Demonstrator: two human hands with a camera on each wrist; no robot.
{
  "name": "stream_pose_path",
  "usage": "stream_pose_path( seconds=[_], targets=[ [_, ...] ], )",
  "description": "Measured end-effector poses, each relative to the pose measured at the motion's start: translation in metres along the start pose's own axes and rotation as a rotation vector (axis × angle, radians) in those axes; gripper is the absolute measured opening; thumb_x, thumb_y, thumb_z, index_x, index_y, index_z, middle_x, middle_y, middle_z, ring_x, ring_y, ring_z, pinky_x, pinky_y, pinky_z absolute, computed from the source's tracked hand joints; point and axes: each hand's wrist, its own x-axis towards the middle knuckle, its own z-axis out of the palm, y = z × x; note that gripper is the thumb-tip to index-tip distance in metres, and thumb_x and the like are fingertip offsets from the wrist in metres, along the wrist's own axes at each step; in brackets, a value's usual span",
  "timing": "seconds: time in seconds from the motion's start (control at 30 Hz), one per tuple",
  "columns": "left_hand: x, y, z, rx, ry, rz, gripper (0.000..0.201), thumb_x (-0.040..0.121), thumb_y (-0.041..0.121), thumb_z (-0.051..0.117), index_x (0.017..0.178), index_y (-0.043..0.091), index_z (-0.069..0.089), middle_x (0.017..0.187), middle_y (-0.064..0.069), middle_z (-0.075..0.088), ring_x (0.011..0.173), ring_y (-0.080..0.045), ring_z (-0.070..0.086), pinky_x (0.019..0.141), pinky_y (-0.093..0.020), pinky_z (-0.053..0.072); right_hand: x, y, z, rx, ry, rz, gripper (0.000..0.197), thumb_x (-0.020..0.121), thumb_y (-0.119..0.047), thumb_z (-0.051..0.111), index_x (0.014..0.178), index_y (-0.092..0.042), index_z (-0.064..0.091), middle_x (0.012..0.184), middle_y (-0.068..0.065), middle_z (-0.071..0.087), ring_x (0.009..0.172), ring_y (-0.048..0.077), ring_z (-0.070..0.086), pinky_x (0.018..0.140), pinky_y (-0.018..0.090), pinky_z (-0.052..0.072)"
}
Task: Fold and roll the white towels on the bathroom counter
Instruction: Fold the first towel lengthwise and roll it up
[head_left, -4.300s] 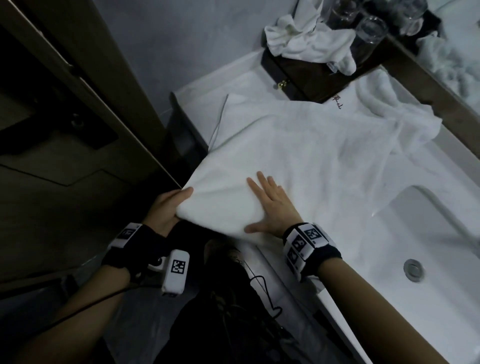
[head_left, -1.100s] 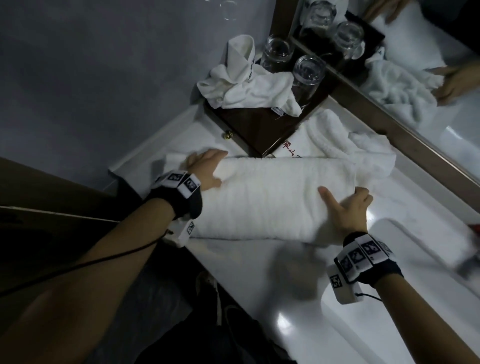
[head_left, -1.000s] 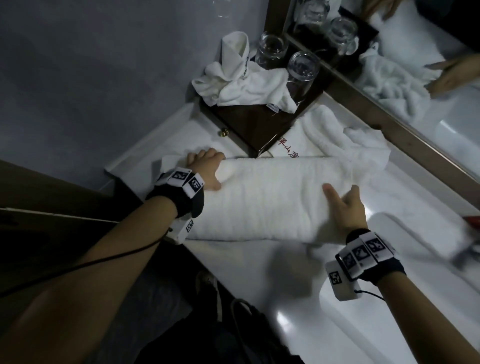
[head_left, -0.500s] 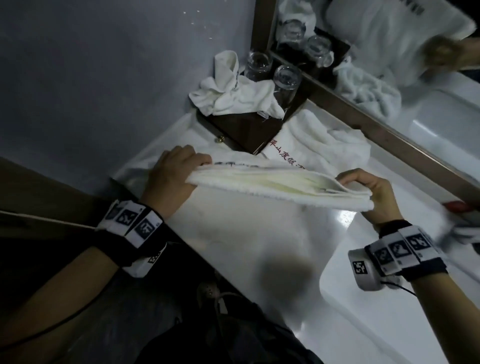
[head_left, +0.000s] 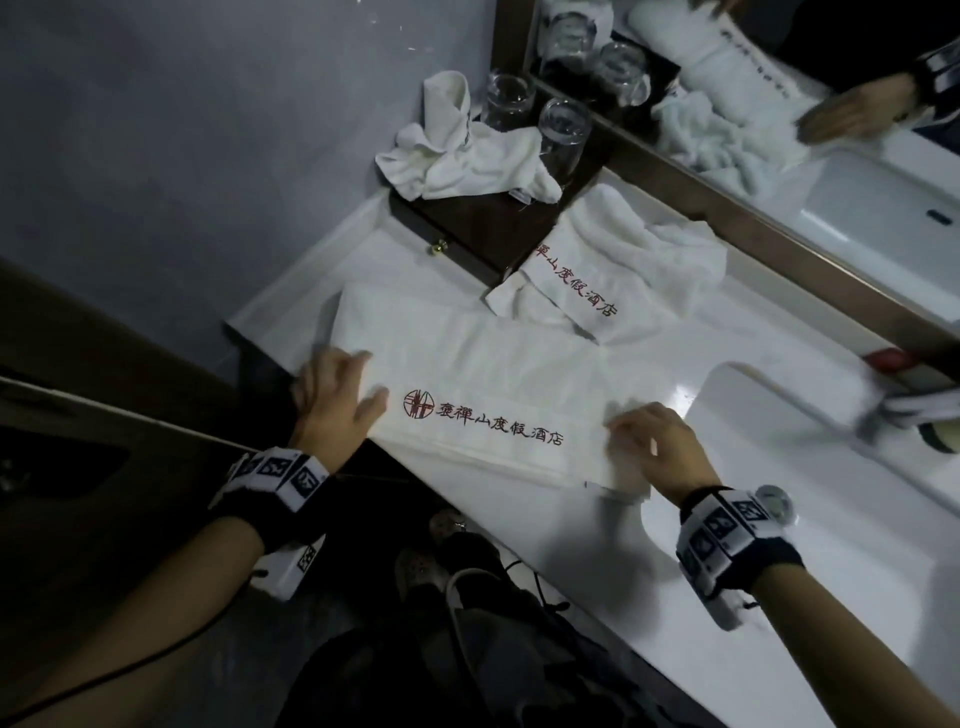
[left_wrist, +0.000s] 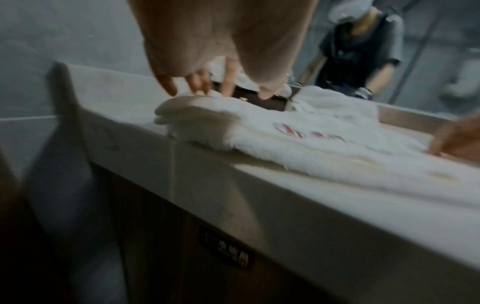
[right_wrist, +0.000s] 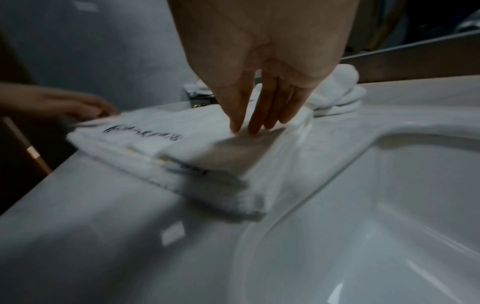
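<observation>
A folded white towel (head_left: 483, 384) with red lettering lies flat along the counter's front edge; it also shows in the left wrist view as the towel (left_wrist: 311, 139) and in the right wrist view as the towel (right_wrist: 166, 144). My left hand (head_left: 337, 400) rests on its left end with fingers spread and fairly straight (left_wrist: 197, 82). My right hand (head_left: 649, 441) touches the right end with straight fingers (right_wrist: 259, 115). A second, crumpled white towel (head_left: 623, 260) with red lettering lies behind it. A third crumpled towel (head_left: 457, 156) sits on a dark wooden tray (head_left: 467, 223).
Two glasses (head_left: 563, 135) stand on the tray by the mirror (head_left: 779, 104). The sink basin (head_left: 831, 493) opens to the right of the folded towel. The counter (head_left: 291, 306) ends at the wall on the left, with a dark cabinet below.
The folded towel was lifted off the counter, flipped, and laid back down nearer the front edge with its red lettering up. Both hands have let go of its ends and now lie flat on it.
</observation>
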Motion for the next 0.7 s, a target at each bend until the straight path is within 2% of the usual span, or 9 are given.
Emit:
stream_pose_path(
  seconds=[0.03, 0.1, 0.17, 0.23, 0.3, 0.43, 0.5, 0.6, 0.7],
  targets=[
    [0.008, -0.004, -0.003, -0.049, 0.020, -0.149, 0.059, 0.081, 0.034, 0.059, 0.130, 0.006, 0.043, 0.130, -0.024, 0.037, 0.120, -0.041, 0.035, 0.104, -0.044, 0.026, -0.001, -0.007, 0.005, -0.020, -0.019, 0.000, 0.029, 0.084, -0.011, 0.064, 0.113, -0.012, 0.065, 0.119, 0.010, 0.054, 0.117, 0.029, 0.046, 0.098, 0.030, 0.037],
    [0.023, -0.011, -0.011, -0.189, -0.073, -0.403, 0.074, 0.074, 0.035, 0.065, 0.133, 0.000, 0.035, 0.136, -0.028, 0.034, 0.125, -0.042, 0.034, 0.107, -0.047, 0.030, -0.003, -0.021, 0.014, 0.002, -0.128, 0.008, 0.059, 0.077, -0.025, 0.073, 0.131, -0.024, 0.050, 0.139, 0.005, 0.037, 0.130, 0.023, 0.032, 0.107, 0.032, 0.030],
    [0.032, -0.017, -0.014, -0.315, -0.162, -0.464, 0.072, 0.072, 0.037, 0.064, 0.127, -0.004, 0.043, 0.130, -0.027, 0.048, 0.120, -0.039, 0.046, 0.103, -0.044, 0.039, -0.003, -0.027, 0.023, -0.060, -0.238, 0.008, 0.083, 0.070, -0.035, 0.077, 0.140, -0.035, 0.034, 0.150, -0.001, 0.020, 0.137, 0.018, 0.021, 0.112, 0.036, 0.024],
    [0.033, -0.018, -0.016, -0.411, -0.202, -0.439, 0.052, 0.080, 0.025, 0.068, 0.121, -0.002, 0.052, 0.123, -0.024, 0.057, 0.112, -0.034, 0.055, 0.097, -0.042, 0.045, -0.002, -0.027, 0.032, -0.202, -0.246, 0.022, 0.090, 0.068, -0.036, 0.076, 0.143, -0.038, 0.025, 0.152, -0.002, 0.014, 0.139, 0.021, 0.018, 0.110, 0.041, 0.023],
    [0.036, -0.020, -0.019, -0.413, -0.146, -0.369, 0.043, 0.079, 0.018, 0.070, 0.114, -0.002, 0.056, 0.116, -0.023, 0.062, 0.105, -0.034, 0.059, 0.091, -0.041, 0.047, 0.000, -0.027, 0.037, -0.295, -0.209, 0.037, 0.089, 0.068, -0.035, 0.073, 0.142, -0.038, 0.024, 0.150, -0.002, 0.016, 0.135, 0.024, 0.022, 0.105, 0.042, 0.025],
    [0.044, -0.019, -0.030, -0.319, 0.101, -0.193, 0.039, 0.080, 0.024, 0.069, 0.107, 0.001, 0.053, 0.107, -0.024, 0.060, 0.097, -0.035, 0.058, 0.081, -0.038, 0.043, -0.002, -0.026, 0.037, -0.306, -0.176, 0.016, 0.075, 0.074, -0.046, 0.070, 0.139, -0.037, 0.034, 0.144, -0.005, 0.031, 0.128, 0.023, 0.034, 0.099, 0.039, 0.038],
    [0.041, -0.021, -0.023, -0.169, 0.039, -0.182, 0.045, 0.082, 0.026, 0.066, 0.112, -0.002, 0.048, 0.113, -0.028, 0.054, 0.102, -0.039, 0.053, 0.083, -0.039, 0.040, -0.003, -0.023, 0.031, -0.189, -0.168, 0.035, 0.062, 0.077, -0.042, 0.070, 0.133, -0.036, 0.046, 0.142, -0.007, 0.039, 0.129, 0.019, 0.037, 0.102, 0.034, 0.039],
    [0.031, -0.031, -0.011, -0.030, -0.178, -0.329, 0.055, 0.085, 0.030, 0.062, 0.121, -0.004, 0.038, 0.125, -0.031, 0.044, 0.114, -0.044, 0.045, 0.099, -0.047, 0.035, -0.003, -0.019, 0.017, 0.058, -0.211, 0.082, 0.040, 0.083, -0.027, 0.068, 0.122, -0.031, 0.060, 0.141, -0.011, 0.045, 0.130, 0.011, 0.041, 0.108, 0.023, 0.030],
    [0.019, -0.031, -0.007, 0.055, -0.138, -0.349, 0.057, 0.085, 0.029, 0.061, 0.125, -0.001, 0.035, 0.131, -0.030, 0.033, 0.119, -0.043, 0.035, 0.103, -0.049, 0.023, -0.002, -0.016, 0.008, 0.080, -0.205, 0.112, 0.029, 0.090, -0.019, 0.058, 0.118, -0.023, 0.064, 0.134, -0.005, 0.055, 0.125, 0.015, 0.049, 0.108, 0.029, 0.034]
  ],
)
